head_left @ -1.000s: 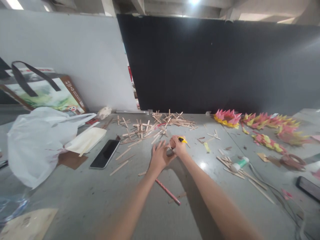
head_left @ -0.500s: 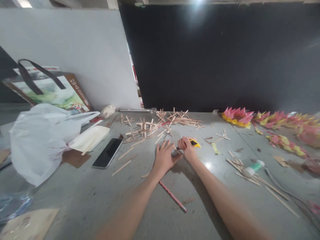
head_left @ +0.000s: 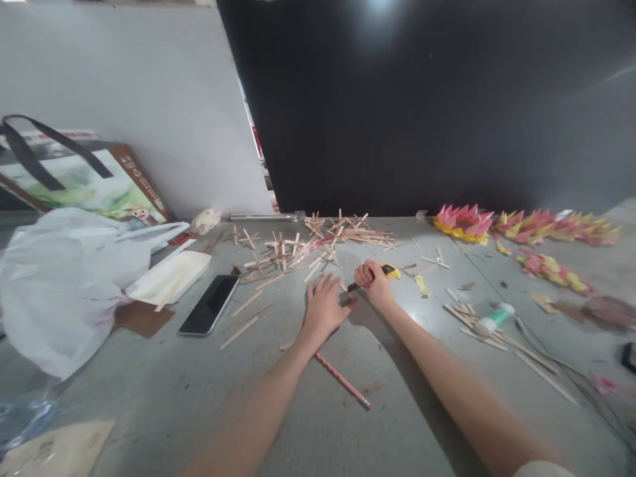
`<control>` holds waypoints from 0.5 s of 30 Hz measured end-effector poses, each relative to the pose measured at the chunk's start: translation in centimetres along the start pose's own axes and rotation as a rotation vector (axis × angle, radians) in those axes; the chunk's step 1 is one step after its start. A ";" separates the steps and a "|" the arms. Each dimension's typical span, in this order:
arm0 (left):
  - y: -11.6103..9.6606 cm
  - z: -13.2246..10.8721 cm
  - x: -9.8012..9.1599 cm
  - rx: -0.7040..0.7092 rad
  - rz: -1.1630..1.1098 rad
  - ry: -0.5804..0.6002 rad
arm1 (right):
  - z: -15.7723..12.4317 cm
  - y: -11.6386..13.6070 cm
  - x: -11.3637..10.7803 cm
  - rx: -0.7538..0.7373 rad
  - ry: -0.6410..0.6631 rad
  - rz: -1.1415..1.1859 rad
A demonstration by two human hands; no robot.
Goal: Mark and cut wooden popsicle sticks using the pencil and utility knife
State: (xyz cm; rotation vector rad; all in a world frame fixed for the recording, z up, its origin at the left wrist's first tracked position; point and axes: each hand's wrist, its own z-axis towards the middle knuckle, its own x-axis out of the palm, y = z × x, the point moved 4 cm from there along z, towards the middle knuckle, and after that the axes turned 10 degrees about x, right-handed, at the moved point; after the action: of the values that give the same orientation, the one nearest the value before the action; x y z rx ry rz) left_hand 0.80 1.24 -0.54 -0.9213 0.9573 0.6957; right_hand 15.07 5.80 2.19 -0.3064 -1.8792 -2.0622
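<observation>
My right hand (head_left: 373, 281) is closed round a yellow and black utility knife (head_left: 390, 271). Its yellow end sticks out on the right, and the dark front end points left, close to my left hand. My left hand (head_left: 325, 306) lies flat on the table with fingers spread. The tip of a small wooden stick (head_left: 342, 287) shows by its index finger; the rest is hidden under the hand. A red patterned pencil (head_left: 342, 381) lies by my left wrist, next to the end of another craft stick (head_left: 287, 346).
Beyond my hands lies a heap of craft sticks (head_left: 365, 235). At left are a phone (head_left: 209, 305), a white tray (head_left: 171, 281), a plastic bag (head_left: 64, 285) and a carrier bag (head_left: 84, 175). At right are a glue stick (head_left: 495, 319), loose sticks and pink-yellow paper crafts (head_left: 464, 224). A black panel (head_left: 422, 119) stands behind.
My right hand with the utility knife has drawn slightly away from my left hand, and more of the knife's dark front shows. The whole view has shifted a little.
</observation>
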 end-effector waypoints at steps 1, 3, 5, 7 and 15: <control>0.0 0.1 0.0 -0.004 -0.008 -0.012 | -0.5 0.2 -0.6 -0.018 -0.005 -0.024; 0.0 0.2 0.0 -0.007 -0.020 -0.031 | -1.5 0.6 -1.5 -0.037 0.003 -0.087; 0.0 0.2 -0.1 -0.021 -0.022 -0.038 | -2.6 0.9 -2.0 -0.049 0.027 -0.178; 0.0 0.2 -0.2 -0.017 -0.021 -0.034 | -3.9 1.2 -2.2 -0.081 0.054 -0.305; -0.4 0.2 -0.9 0.003 -0.049 -0.087 | -7.1 1.4 -2.2 -0.294 0.086 -0.715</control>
State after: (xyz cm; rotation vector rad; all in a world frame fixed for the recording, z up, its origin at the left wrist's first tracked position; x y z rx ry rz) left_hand 0.83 1.15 0.45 -0.9020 0.8555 0.6877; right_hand 18.09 -1.16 1.90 0.4556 -1.7878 -2.7532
